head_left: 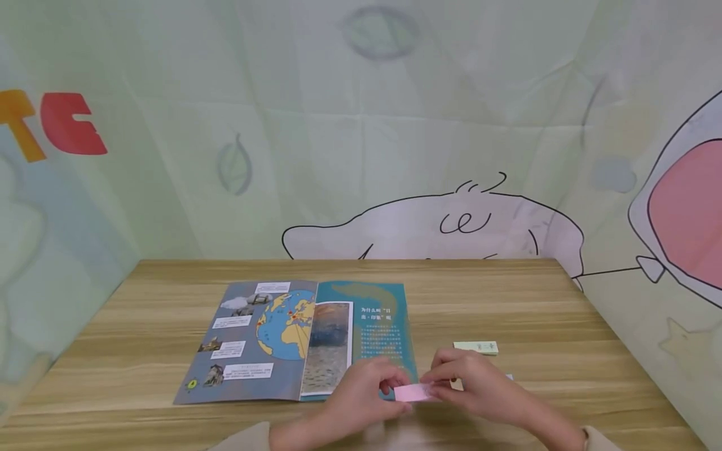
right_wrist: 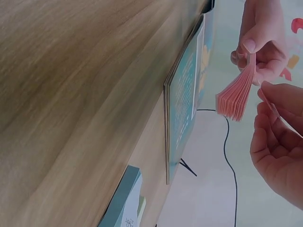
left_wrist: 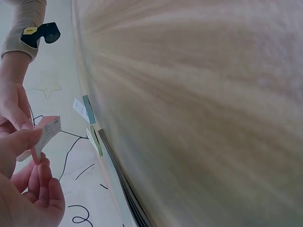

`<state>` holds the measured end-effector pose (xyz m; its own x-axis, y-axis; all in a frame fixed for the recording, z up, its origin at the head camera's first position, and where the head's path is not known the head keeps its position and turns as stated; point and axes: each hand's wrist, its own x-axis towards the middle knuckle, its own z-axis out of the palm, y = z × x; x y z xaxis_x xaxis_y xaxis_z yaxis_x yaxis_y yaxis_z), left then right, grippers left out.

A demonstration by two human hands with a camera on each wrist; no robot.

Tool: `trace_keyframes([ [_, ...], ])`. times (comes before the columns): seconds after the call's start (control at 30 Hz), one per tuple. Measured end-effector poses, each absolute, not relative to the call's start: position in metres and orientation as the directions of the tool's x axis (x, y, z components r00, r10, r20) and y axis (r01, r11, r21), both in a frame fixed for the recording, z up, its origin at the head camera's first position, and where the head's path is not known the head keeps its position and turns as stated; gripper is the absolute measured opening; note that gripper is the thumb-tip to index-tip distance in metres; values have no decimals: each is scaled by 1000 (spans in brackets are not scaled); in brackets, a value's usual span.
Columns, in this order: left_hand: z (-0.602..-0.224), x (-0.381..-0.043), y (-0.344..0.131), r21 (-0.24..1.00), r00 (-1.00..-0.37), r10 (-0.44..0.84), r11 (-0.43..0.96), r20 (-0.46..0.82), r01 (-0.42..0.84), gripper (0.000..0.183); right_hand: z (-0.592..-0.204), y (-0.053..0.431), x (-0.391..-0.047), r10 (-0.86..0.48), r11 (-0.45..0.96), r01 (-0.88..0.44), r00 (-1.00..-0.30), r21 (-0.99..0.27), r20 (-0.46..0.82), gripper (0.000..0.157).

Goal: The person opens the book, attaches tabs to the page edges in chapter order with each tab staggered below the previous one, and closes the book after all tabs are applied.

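Observation:
A pad of pink sticky notes (head_left: 412,393) is over the table by the book's lower right corner. My left hand (head_left: 366,391) pinches one end of it between thumb and fingers. In the right wrist view the pad's pink sheets (right_wrist: 235,97) fan apart at the free end. Beside it, my right hand (right_wrist: 284,146) pinches a thin pink slip (right_wrist: 273,109) between thumb and forefinger. Also in the left wrist view, the left hand (left_wrist: 35,189) grips the pink pad (left_wrist: 49,128), with the right hand (left_wrist: 15,106) close behind.
An open picture book (head_left: 361,291) lies on the wooden table (head_left: 169,275), with a globe on its left page. To its right lies a green sticky-note pad (head_left: 476,347) with handwriting. A blue pad (right_wrist: 124,196) lies near it, mostly hidden behind my right hand in the head view.

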<state>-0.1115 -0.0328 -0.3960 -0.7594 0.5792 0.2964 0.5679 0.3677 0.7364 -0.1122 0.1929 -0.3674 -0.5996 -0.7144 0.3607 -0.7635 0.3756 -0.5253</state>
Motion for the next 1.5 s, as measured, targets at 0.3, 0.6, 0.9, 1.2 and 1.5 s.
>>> trace_keyframes([
  [0.3, -398, -110, -34, 709, -754, 574, 383, 319, 592, 16, -369, 190, -112, -696, 366, -719, -632, -591, 339, 14],
  [0.6, -401, -109, -37, 687, -749, 582, 405, 316, 604, 16, -369, 191, -113, -702, 299, -646, -647, -702, 297, 9],
  [0.9, -408, -104, -40, 623, -730, 664, 506, 159, 596, 15, -369, 196, -118, -651, 299, -515, -726, -803, 223, 7],
  [1.2, -406, -104, -39, 462, -683, 729, 619, -38, 635, 13, -369, 199, -126, -591, 386, -360, -803, -850, 72, 9],
  [1.5, -407, -104, -38, 413, -702, 709, 660, -68, 628, 20, -370, 199, -133, -553, 423, -305, -833, -853, 24, 10],
])
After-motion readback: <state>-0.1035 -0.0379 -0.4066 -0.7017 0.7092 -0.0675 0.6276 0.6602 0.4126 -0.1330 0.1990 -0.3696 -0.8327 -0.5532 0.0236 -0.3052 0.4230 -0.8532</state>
